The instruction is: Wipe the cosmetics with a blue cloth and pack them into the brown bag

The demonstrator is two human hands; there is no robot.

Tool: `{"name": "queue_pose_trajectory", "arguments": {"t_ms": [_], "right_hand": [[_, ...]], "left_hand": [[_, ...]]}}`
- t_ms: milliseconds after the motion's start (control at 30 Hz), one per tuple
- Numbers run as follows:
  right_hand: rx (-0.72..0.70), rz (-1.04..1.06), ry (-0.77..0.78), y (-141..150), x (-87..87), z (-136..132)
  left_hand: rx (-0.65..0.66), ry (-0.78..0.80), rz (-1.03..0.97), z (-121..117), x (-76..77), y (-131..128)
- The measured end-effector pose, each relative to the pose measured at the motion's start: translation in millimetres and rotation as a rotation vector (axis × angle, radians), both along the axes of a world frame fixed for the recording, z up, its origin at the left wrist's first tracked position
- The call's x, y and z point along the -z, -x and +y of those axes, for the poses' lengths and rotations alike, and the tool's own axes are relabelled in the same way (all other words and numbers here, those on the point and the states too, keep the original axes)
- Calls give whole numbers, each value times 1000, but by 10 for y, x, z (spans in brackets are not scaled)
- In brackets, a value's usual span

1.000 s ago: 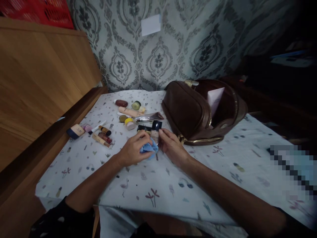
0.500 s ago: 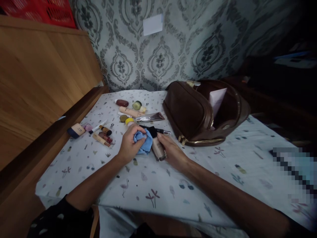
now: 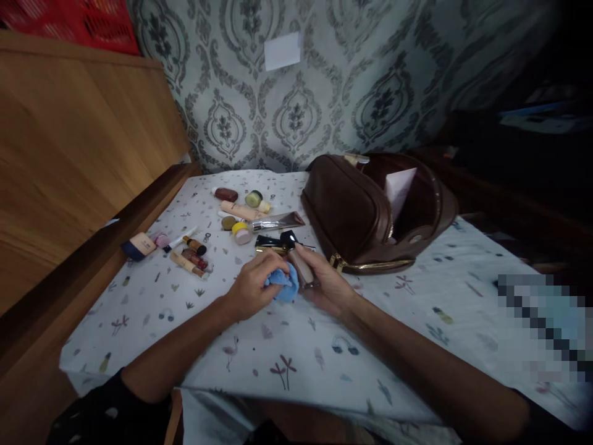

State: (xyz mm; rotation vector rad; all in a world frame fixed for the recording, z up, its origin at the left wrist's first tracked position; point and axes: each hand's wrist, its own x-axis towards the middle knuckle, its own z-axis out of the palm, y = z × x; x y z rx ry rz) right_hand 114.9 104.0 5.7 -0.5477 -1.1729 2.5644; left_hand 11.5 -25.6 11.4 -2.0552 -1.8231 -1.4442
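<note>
Beneath both hands spreads the desk [image 3: 194, 352], its white covering printed with small motifs, while beyond the right hand [image 3: 328, 284] sits an open brown bag [image 3: 343, 210]. The left hand [image 3: 254, 284] is closed around a crumpled blue rag [image 3: 286, 287]; the right's fingers curl around a dark-capped bottle [image 3: 302, 270] just beside it. Ahead of the left hand lie a partly hidden black-and-gold case [image 3: 267, 241] and a yellow-lidded jar [image 3: 241, 233].

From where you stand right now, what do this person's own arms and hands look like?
The bare left hand and bare right hand wear no gloves, and no watch or bracelet shows. The black fabric left sleeve has pale spots; the dark fabric right sleeve shows too little to tell a pattern. Both end well short of the hands.
</note>
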Motion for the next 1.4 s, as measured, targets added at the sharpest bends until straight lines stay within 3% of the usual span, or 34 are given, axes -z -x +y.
{"name": "queue_pose_trajectory", "arguments": {"t_ms": [200,367,667,800,933,1067,1200,1400], "right_hand": [[-140,51,-75,-27,-8,-20],[-178,92,-154,-52,-50,-27],[-79,131,-202,-39,-48,9],[-63,126,-255,-17,12,47],[-73,95,-461,-26,47,42],[-108,62,-667,-57,25,27],[-97,123,-584,-51,6,31],[61,239,-383,-8,0,36]], "left_hand": [[-241,-89,-118,-10,-35,128],[-356,-65,-298,-11,-39,233],[-185,118,-493,82,41,118],[-226,102,-582,79,21,132],[-327,-16,-639,12,-60,207],[-240,37,-511,-24,-116,251],[-234,86,-580,22,-60,256],[-120,236,-650,69,32,146]]}}
